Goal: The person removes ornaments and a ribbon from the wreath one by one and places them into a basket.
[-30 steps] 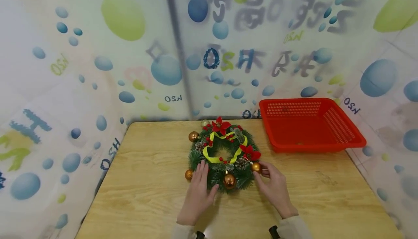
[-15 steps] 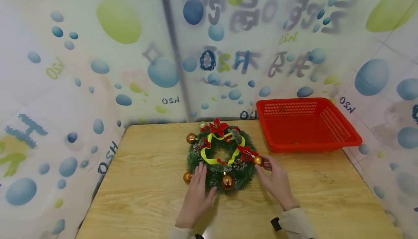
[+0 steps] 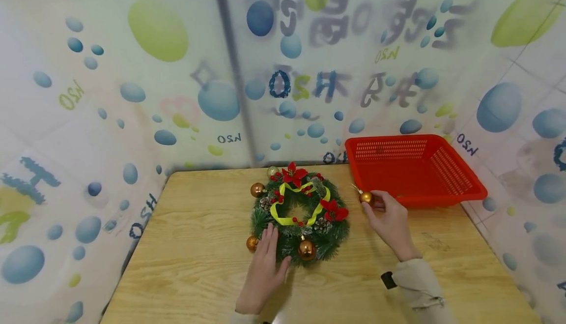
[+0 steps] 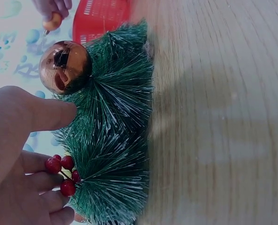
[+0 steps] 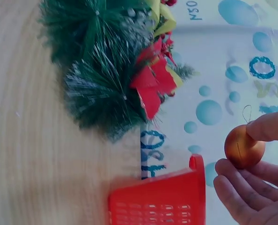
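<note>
A green Christmas wreath [image 3: 333, 240] lies on the table, dressed with red poinsettias [image 3: 334, 211], a yellow ribbon [image 3: 283, 219], pinecones and several baubles. My left hand [image 3: 264, 270] rests on its near left part with fingers straight. In the left wrist view, red berries [image 4: 68, 187] sit by those fingers and a shiny copper bauble [image 4: 65, 68] is above the thumb. My right hand [image 3: 391, 223] pinches a gold bauble [image 3: 366, 197] between thumb and fingers, to the right of the wreath and near the basket. A thin hanging loop [image 5: 246, 112] sticks out from this bauble.
A red plastic basket [image 3: 451, 198] with slotted sides stands at the table's back right. The wooden table [image 3: 199, 225] meets a patterned curtain wall [image 3: 185, 93] at its back edge, with more of it on both sides.
My right hand has lifted the gold bauble off the wreath's right side and carried it right and back toward the basket. The left hand has stayed on the wreath.
</note>
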Demonstrator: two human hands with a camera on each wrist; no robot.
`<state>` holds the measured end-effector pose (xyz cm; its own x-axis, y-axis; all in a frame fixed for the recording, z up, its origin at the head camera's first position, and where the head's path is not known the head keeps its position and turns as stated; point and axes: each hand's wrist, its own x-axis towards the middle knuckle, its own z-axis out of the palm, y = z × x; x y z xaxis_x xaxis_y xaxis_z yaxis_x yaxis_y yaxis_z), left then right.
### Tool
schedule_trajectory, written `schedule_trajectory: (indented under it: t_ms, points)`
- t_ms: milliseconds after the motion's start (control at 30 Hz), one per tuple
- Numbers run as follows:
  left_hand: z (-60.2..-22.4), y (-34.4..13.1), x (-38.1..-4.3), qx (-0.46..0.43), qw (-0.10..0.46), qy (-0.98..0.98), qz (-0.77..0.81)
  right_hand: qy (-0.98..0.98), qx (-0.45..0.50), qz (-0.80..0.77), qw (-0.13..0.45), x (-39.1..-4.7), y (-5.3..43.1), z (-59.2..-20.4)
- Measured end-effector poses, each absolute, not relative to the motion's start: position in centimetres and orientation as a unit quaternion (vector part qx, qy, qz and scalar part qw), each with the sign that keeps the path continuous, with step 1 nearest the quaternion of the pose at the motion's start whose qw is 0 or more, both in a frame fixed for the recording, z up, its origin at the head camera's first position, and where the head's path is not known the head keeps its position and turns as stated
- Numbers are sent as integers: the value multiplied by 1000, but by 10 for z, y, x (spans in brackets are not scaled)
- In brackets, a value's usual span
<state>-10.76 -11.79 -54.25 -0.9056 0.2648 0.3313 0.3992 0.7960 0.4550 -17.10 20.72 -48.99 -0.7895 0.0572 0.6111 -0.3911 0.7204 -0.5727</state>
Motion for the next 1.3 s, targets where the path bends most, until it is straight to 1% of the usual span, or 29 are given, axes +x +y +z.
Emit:
schedule_trajectory:
  t_ms: [167,400,633,1100,1300]
  points:
    - [-541,-118,-107,-173,122,-940,-267,-876,90,353,317,-180,218,-482]
    - [-539,-118,-106,-172,112,-941,-270,-882,62,359,299,-189,234,-473]
    - [-538,-118,-106,-164,98,-941,-278,-881,54,361,302,-199,245,-469]
    - [-541,-118,-104,-152,126,-942,-273,-907,-9,339,251,-222,281,-470]
    - [-542,-119,-103,-153,133,-940,-274,-907,-16,327,263,-233,293,-467]
